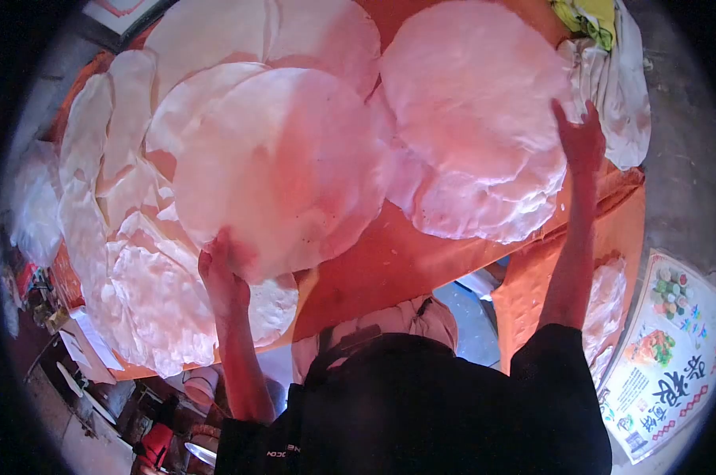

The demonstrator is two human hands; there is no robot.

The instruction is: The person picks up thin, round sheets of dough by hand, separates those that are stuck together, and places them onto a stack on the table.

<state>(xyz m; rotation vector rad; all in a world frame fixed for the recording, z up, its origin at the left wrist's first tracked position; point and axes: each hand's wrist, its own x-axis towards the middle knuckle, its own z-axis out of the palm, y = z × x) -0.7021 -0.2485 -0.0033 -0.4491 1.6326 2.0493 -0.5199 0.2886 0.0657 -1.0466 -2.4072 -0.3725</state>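
A large, thin round pancake [286,166] lies over other pancakes on the left half of the table. My left hand [225,269] pinches its near edge, fingertips partly hidden against the sheet. On the right is a stack of pancakes [472,87], with uneven, folded edges showing at its near side. Beside that stack's right edge is my right hand [583,138], thumb and fingers spread, holding nothing. The fingertips are right by the rim of the stack and close to a pale crumpled cloth [623,95].
More pancakes [156,293] overlap along the left side of the orange table [374,261]. A yellow cloth [587,20] is at the far right corner. A printed bag [662,356] lies at the right, a clear plastic bag [37,202] at the left.
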